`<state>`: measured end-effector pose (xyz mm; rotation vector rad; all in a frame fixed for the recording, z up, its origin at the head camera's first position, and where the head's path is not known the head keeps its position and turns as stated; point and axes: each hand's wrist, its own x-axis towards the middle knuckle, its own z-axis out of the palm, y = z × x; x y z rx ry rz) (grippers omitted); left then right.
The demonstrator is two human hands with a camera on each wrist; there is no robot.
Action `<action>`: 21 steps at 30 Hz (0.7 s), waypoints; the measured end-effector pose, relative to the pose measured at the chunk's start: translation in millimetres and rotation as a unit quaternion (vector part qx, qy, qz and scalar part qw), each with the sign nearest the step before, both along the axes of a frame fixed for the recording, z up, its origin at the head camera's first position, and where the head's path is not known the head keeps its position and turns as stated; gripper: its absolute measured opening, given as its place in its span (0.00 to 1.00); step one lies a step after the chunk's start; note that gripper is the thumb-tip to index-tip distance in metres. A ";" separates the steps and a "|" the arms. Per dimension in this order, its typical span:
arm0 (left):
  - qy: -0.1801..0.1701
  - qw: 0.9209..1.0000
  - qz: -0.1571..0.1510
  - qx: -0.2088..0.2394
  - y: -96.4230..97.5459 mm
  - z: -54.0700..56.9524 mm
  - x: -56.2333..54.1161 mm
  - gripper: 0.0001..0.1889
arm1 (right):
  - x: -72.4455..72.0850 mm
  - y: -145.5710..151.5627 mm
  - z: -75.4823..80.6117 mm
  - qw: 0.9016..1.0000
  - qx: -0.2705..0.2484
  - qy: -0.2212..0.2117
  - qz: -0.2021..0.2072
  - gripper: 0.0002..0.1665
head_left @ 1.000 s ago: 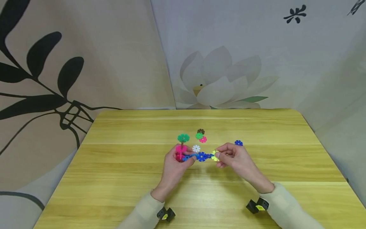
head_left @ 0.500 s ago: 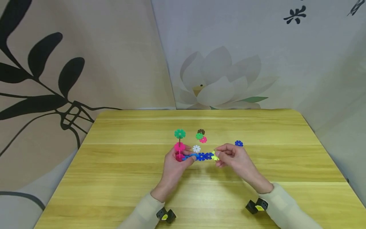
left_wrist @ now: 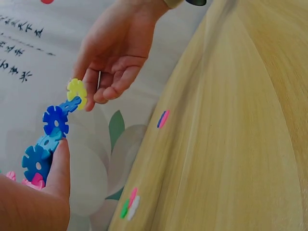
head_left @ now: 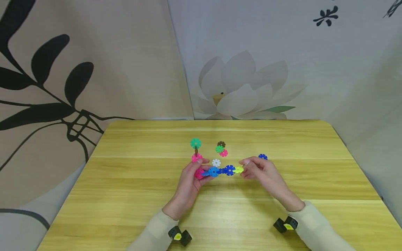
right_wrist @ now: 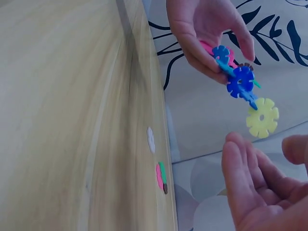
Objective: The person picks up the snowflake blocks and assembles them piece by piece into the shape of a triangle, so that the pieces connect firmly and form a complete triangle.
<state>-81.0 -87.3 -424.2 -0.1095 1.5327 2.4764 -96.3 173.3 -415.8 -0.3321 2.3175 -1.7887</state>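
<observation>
My left hand holds a chain of plastic snowflake discs above the table, gripping it near its pink discs. From there, light blue and dark blue discs run right, slotted into one another, to a yellow disc at the end. A branch rises at the left, topped by a green disc over a brown one. Beside the yellow end is my right hand; in the right wrist view its thumb and fingers stand apart, with the yellow disc just beyond the fingertips.
Loose discs lie on the wooden table behind the hands: a white one, a group of brown, green and pink, and a dark blue one behind the right hand. A patterned backdrop stands behind the table.
My right hand has let go of the yellow disc and shifted slightly right. The chain has turned in my left hand, its yellow disc lying flatter and its green top shifting left and up.
</observation>
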 end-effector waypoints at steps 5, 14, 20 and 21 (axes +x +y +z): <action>-0.007 1.000 -0.010 0.025 -0.7 0.7 -1.4 0.27 | -1.4 4.4 -0.8 1.000 0.024 0.020 -0.002 0.24; -0.031 0.998 -0.009 0.055 3.5 -3.1 -0.4 0.33 | -3.3 4.7 -1.1 0.997 0.048 0.041 0.043 0.20; -0.042 0.997 -0.017 0.056 8.1 -5.2 0.0 0.37 | -4.1 -2.5 -1.1 0.996 0.052 0.012 0.070 0.20; -0.041 0.997 -0.021 0.053 8.5 -5.6 0.2 0.38 | -4.3 -3.2 -1.1 0.996 0.049 0.008 0.070 0.19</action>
